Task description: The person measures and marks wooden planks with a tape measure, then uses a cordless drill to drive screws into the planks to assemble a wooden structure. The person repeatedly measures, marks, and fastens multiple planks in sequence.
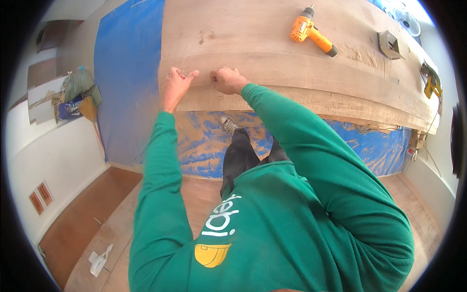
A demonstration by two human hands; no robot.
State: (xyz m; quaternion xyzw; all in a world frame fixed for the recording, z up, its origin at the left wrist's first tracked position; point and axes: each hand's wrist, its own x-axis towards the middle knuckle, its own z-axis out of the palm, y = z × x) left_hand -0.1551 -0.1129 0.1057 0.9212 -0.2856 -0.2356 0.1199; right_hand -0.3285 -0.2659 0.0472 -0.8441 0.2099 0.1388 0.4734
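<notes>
The half-closed left hand (pixel 179 86) holds a small red item (pixel 182 76); the right hand (pixel 227 80) curls at the wooden board (pixel 277 70) (any hold unclear).

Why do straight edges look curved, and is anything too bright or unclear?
In the head view, fisheye distortion bows the long, pale-brown wooden boards; there, glare whitens the upper-right rim; there too, the red item at the left hand is too small to identify.

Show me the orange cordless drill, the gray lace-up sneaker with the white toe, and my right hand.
Orange cordless drill (pixel 314 35): head view, on the upper handle.
Gray lace-up sneaker with white toe (pixel 228 124): head view, on the laced upper.
Right hand (pixel 227 80): head view, on its back.
</notes>
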